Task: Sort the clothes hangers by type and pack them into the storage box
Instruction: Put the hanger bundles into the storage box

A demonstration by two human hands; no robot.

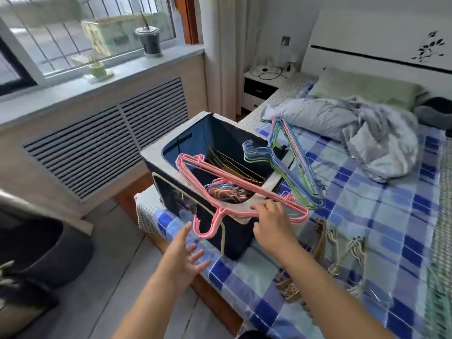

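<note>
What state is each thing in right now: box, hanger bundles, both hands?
Box: open, partly filled.
Pink hangers: bundled, lying across the box top, hooks hanging over the near side.
Blue-green hangers: bundled, propped on the box's far rim.
Beige hangers: loose on the bed.
Right hand: gripping the pink hangers.
Left hand: open, empty.

Right hand is gripping a stack of pink hangers lying across the open navy storage box on the bed. Left hand hovers just below, fingers spread. Blue and green hangers lean on the box's far rim, beige ones lie on the checked sheet.
</note>
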